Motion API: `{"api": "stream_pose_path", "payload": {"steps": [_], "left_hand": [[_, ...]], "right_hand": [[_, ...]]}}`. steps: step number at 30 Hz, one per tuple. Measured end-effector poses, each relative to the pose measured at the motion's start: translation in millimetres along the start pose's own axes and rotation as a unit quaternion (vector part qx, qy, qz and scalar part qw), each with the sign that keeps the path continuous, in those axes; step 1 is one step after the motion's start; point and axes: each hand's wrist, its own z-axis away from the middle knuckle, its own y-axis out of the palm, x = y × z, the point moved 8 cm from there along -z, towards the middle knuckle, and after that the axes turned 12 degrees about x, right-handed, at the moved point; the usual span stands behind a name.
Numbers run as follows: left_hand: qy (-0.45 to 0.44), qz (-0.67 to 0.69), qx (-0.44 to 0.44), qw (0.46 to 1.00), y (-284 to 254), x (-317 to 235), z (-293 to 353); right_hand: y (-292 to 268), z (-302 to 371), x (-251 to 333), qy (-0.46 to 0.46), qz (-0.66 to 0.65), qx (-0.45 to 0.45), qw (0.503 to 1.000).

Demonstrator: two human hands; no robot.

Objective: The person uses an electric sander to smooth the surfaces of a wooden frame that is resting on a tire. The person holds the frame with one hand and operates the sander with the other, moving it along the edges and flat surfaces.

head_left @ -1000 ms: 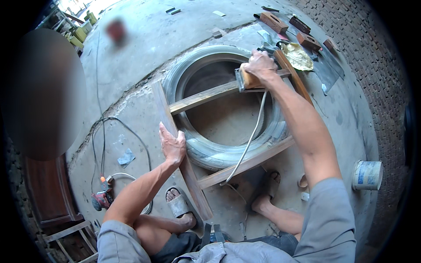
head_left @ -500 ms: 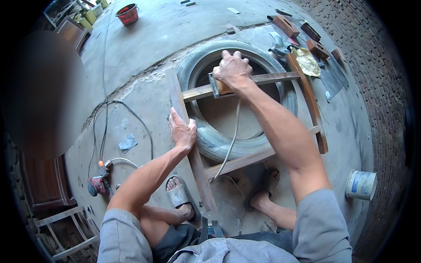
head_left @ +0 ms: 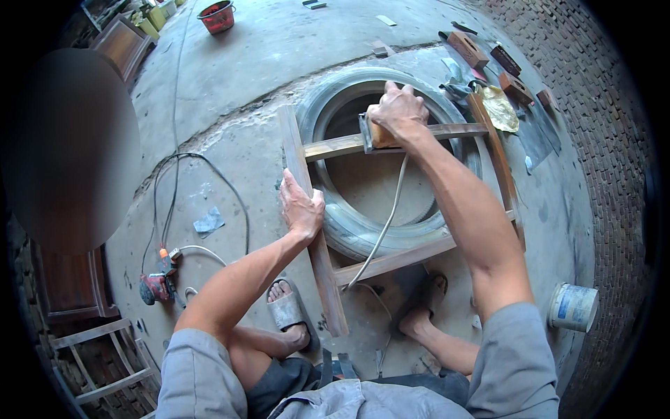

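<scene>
A wooden frame (head_left: pixel 324 283) of side rails and crossbars lies across a grey tyre (head_left: pixel 349 234) on the floor. My left hand (head_left: pixel 301 209) grips its left rail, fingers along the outer side and thumb on the inner. My right hand (head_left: pixel 401 110) is closed over an electric sander (head_left: pixel 382 137) with an orange-brown body. The sander sits on the far crossbar (head_left: pixel 335 148), left of that bar's middle; my palm hides its top. From it a pale cable (head_left: pixel 393 209) runs back toward me over the near crossbar.
A red and dark power tool (head_left: pixel 155 288) with cords lies at left, near a stacked frame (head_left: pixel 105 342). Bricks (head_left: pixel 467 50) and crumpled yellowish paper (head_left: pixel 500 110) lie far right. A white bucket (head_left: pixel 574 307) is at right, a red bucket (head_left: pixel 217 17) far back.
The sander and my right hand have shifted right along the far crossbar. My left hand keeps its place on the left rail. The whole view has shifted slightly.
</scene>
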Motion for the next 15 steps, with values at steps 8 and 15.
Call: {"api": "stream_pose_path", "payload": {"steps": [8,15], "left_hand": [[-0.015,0.012,0.023,1.000,-2,2,-1],[-0.005,0.003,0.011,1.000,0,1,-2]], "right_hand": [[30,34,94,-0.107,0.004,0.003,0.994],[19,25,66,-0.066,0.005,-0.004,0.998]]}}
